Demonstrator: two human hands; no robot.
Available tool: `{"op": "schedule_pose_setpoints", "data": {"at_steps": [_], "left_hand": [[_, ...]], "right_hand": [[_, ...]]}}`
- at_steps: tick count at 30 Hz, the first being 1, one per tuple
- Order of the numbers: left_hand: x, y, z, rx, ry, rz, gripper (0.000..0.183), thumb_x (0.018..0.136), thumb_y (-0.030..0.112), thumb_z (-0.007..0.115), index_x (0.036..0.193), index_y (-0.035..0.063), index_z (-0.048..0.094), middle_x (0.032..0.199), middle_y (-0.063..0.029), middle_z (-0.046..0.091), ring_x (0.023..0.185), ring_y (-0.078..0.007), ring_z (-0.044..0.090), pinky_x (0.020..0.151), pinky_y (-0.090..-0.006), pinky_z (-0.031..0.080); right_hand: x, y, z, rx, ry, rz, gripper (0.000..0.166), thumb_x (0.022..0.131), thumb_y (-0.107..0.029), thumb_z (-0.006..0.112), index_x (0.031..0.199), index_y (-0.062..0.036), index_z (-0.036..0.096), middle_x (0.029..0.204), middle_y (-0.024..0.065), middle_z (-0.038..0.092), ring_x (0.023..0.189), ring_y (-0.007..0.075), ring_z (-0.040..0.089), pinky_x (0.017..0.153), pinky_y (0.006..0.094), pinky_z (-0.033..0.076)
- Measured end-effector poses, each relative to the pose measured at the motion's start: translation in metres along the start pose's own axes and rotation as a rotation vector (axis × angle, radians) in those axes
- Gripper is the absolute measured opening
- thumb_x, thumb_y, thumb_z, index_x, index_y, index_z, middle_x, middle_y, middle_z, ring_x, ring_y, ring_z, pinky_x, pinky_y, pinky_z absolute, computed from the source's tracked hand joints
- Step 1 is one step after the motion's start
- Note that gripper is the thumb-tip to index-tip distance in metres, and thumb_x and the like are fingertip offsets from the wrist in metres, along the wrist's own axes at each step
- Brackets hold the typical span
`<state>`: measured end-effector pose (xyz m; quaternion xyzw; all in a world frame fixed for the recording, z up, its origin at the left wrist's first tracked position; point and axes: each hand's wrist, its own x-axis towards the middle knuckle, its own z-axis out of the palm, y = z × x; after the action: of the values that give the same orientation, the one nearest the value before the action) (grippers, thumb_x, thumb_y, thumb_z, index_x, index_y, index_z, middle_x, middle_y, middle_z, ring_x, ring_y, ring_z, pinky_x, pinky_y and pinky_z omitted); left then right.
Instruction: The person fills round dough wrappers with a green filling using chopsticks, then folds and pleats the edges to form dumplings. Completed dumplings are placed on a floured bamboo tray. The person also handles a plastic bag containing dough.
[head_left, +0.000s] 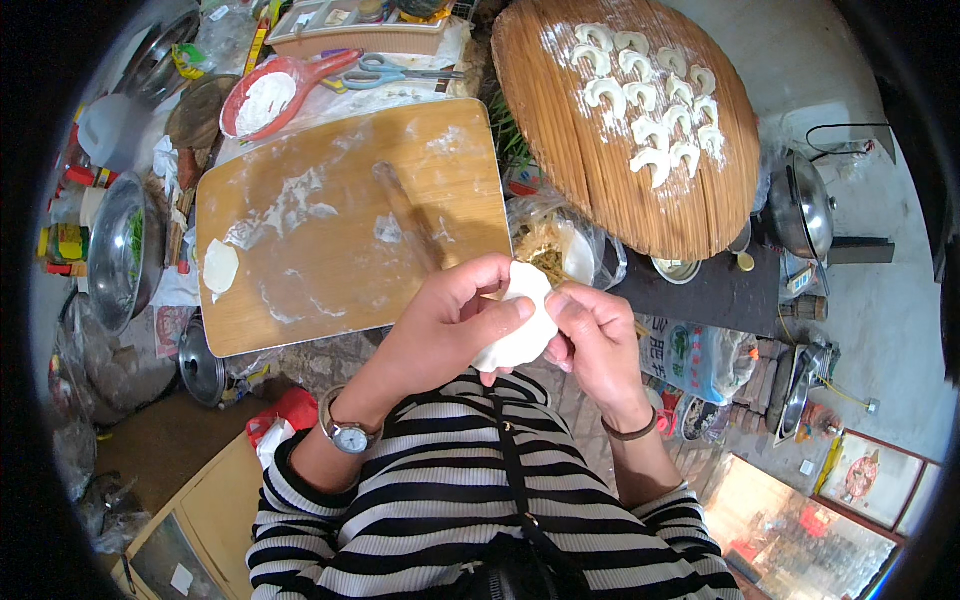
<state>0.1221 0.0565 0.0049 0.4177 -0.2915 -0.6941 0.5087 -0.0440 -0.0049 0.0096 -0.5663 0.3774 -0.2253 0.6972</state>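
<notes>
Between my hands is a flat round dough wrapper. My left hand grips it with the thumb on its face, and my right hand pinches its right edge. Behind them a wooden rolling pin lies on the floured board. Another dough wrapper lies at the board's left edge. Beyond my right hand, a bowl of filling with chopsticks stands partly hidden by a plastic bag. Crescent-shaped dumplings rest on a floured round wooden board at the upper right.
A red scoop of flour and scissors lie behind the board. A metal basin with greens stands at the left. On the right are a lidded metal pan, a dark tabletop and a printed plastic sack.
</notes>
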Motion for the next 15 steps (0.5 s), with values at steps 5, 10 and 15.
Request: {"op": "schedule_pose_setpoints", "data": {"at_steps": [5,10,15], "left_hand": [[-0.003,-0.001,-0.002,-0.058,-0.002,-0.004,0.022,0.091,0.016,0.054,0.106,0.0000,0.051,0.080,-0.0041,0.059,0.058,-0.0070,0.056,0.044,-0.0197,0.045],[-0.002,-0.005,-0.002,-0.122,-0.011,0.033,0.019,0.092,0.015,0.054,0.103,0.0003,0.051,0.080,-0.0042,0.059,0.056,-0.0074,0.055,0.043,-0.0198,0.044],[-0.003,-0.007,-0.001,-0.077,0.018,0.047,0.016,0.092,0.014,0.053,0.100,0.0005,0.051,0.079,-0.0037,0.058,0.057,-0.0085,0.056,0.043,-0.0203,0.044]], "right_hand": [[-0.002,-0.003,-0.003,0.025,-0.047,0.072,0.035,0.095,-0.022,0.049,0.065,-0.0029,0.054,0.055,-0.0003,0.050,0.046,0.0039,0.041,0.041,0.0207,0.029],[-0.009,0.015,-0.005,0.310,-0.112,0.078,0.039,0.097,-0.028,0.046,0.069,-0.0017,0.055,0.055,0.0014,0.051,0.046,0.0048,0.042,0.041,0.0191,0.030],[-0.010,0.009,0.001,0.139,-0.137,0.021,0.032,0.096,-0.024,0.049,0.076,0.0002,0.058,0.057,-0.0001,0.050,0.047,0.0037,0.041,0.042,0.0178,0.030]]}}
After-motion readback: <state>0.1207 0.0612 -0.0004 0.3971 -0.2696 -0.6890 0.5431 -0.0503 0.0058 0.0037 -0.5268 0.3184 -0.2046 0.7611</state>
